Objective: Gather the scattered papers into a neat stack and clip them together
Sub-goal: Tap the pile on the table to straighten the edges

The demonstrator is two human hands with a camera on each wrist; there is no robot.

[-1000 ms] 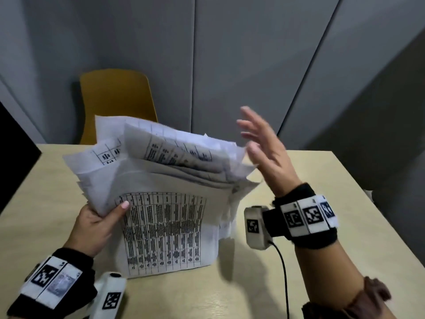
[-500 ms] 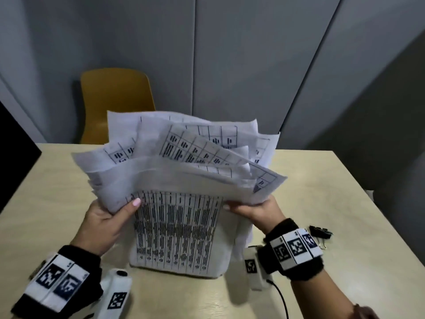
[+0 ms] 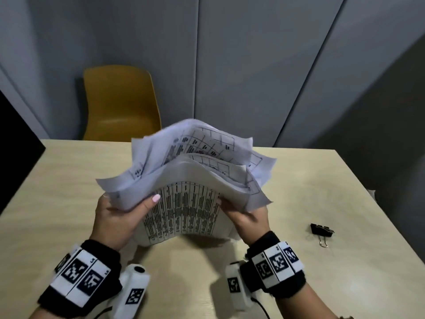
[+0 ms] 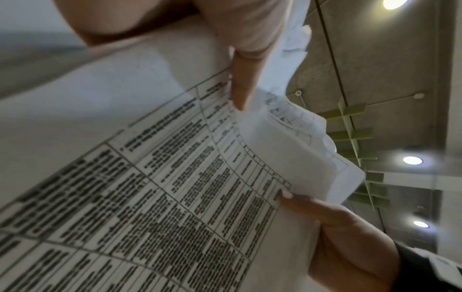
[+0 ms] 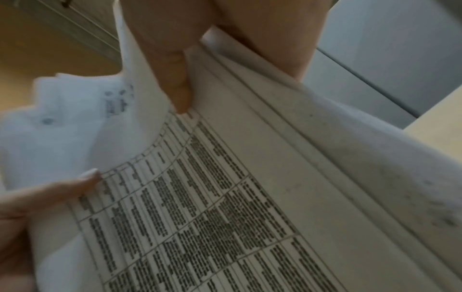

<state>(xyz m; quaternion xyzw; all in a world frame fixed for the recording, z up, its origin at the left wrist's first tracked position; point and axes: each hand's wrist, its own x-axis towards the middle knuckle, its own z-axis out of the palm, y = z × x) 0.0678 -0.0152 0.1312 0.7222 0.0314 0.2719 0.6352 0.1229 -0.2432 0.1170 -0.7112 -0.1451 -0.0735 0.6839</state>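
A loose bundle of printed papers (image 3: pixel 184 203) stands on its lower edge on the wooden table (image 3: pixel 322 192), bowed and fanned at the top. My left hand (image 3: pixel 119 212) grips its left side, thumb across the front sheet. My right hand (image 3: pixel 246 215) grips the right side. The left wrist view has the printed table sheet of the papers (image 4: pixel 150 197) with my left thumb (image 4: pixel 243 87) on it and the right hand's thumb (image 4: pixel 300 203) opposite. The right wrist view has the same papers (image 5: pixel 225 197). A black binder clip (image 3: pixel 321 230) lies on the table to the right, untouched.
A yellow chair (image 3: pixel 119 102) stands behind the table's far edge. Grey wall panels (image 3: pixel 253 65) close the back. A dark object (image 3: pixel 16 146) borders the table's left side.
My right hand came down from the air and took hold of the papers' right side. Both hands have squeezed the bundle narrower and drawn it nearer the middle.
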